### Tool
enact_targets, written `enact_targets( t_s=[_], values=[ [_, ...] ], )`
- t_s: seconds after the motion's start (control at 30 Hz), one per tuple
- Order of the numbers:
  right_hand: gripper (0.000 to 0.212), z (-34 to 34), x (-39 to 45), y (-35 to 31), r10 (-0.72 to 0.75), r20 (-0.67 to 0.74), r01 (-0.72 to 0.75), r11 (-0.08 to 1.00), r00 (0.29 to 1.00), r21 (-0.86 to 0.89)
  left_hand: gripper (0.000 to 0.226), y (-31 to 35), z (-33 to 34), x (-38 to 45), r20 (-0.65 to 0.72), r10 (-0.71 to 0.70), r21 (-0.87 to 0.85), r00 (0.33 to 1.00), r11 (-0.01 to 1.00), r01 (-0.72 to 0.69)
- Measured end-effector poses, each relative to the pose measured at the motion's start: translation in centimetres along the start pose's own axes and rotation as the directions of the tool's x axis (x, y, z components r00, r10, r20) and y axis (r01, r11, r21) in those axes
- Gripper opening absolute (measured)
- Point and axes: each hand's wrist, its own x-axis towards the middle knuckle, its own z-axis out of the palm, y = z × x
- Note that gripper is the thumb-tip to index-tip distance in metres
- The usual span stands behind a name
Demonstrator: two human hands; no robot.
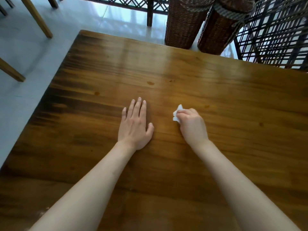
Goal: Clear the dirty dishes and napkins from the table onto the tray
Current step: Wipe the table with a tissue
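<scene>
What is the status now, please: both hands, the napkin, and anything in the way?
Left hand flat on the table, open. Right hand with grip on crumpled white napkin. No tray or dishes in view. Nothing in the way.

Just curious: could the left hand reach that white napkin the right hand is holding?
Probably yes. The left hand lies flat on the table, beside the right hand, which pinches the napkin. Only bare wood lies between them.

Two wicker baskets (200, 25) are set on the pale tiled floor (33, 52) beyond the far edge — a dark lattice screen (273, 35) is seen at right, wooden chair legs (37, 17) at left.
</scene>
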Motion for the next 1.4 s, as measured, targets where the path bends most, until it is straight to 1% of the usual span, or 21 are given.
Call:
enact_targets(
  t_s=[0.07,0.13,0.17,0.23,0.3,0.37,0.43,0.6,0.73,0.83,0.97,1.03,1.17,1.4],
  values=[
    [0.015,-0.1,1.2,1.7,0.096,-0.013,-0.097,0.995,0.995,-0.034,0.072,0.0,0.0,0.0,-0.01,-0.004,-0.011,1.0,1.0,0.004],
    [0.014,0.1,1.6,1.8,0.13,-0.036,-0.13,0.991,0.991,-0.022,0.072,-0.1,-0.1,-0.1,-0.016,-0.015,-0.013,1.0,1.0,0.015],
    [0.013,0.1,1.6,1.4,0.121,-0.039,-0.121,0.993,0.992,-0.001,0.071,0.0,-0.1,0.0,-0.014,-0.023,-0.011,1.0,1.0,0.023],
    [0.013,-0.2,1.6,0.5,0.055,-0.044,-0.052,0.997,0.998,0.062,0.071,0.2,-0.2,-0.1,-0.004,-0.036,0.0,0.999,0.999,0.036],
    [0.013,-0.8,2.8,-0.1,0.005,-0.078,0.004,0.993,0.997,0.121,0.071,0.4,-0.3,-0.1,-0.001,-0.048,0.009,0.999,0.999,0.048],
    [0.017,-1.0,5.6,-0.5,0.011,-0.117,0.007,0.988,0.993,0.155,0.071,0.3,-0.2,-0.1,-0.009,-0.066,0.018,0.998,0.998,0.067],
    [0.019,-0.6,8.4,-1.4,-0.009,-0.116,0.028,0.987,0.993,0.159,0.071,0.2,-0.1,0.0,-0.012,-0.078,0.022,0.997,0.997,0.079],
    [0.022,1.8,11.8,-4.7,-0.196,-0.077,0.207,0.956,0.978,0.207,0.071,0.2,0.2,0.0,-0.006,-0.084,0.016,0.996,0.996,0.085],
    [0.029,3.2,13.2,-5.3,-0.227,-0.003,0.221,0.947,0.974,0.232,0.071,0.0,0.2,0.3,-0.014,-0.088,0.02,0.996,0.996,0.088],
    [0.033,3.9,13.6,-4.7,-0.282,0.139,0.256,0.949,0.949,0.182,0.071,0.1,0.2,0.2,-0.009,-0.089,0.01,0.996,0.996,0.089],
    [0.036,4.0,14.2,-3.9,-0.322,0.218,0.305,0.946,0.921,0.106,0.071,0.2,0.0,0.3,-0.004,-0.092,-0.001,0.996,0.996,0.092],
    [0.037,3.9,14.1,-3.9,-0.331,0.23,0.321,0.943,0.915,0.084,0.071,0.3,-0.1,0.2,-0.001,-0.089,-0.005,0.996,0.996,0.089],
    [0.037,3.9,14.0,-3.5,-0.36,0.218,0.348,0.933,0.907,0.093,0.069,0.2,-0.1,0.2,-0.01,-0.089,-0.01,0.996,0.996,0.089],
    [0.035,4.1,14.1,-3.5,-0.379,0.222,0.382,0.924,0.898,0.03,0.069,0.2,0.0,0.2,-0.012,-0.092,0.002,0.996,0.996,0.092]
  ],
)
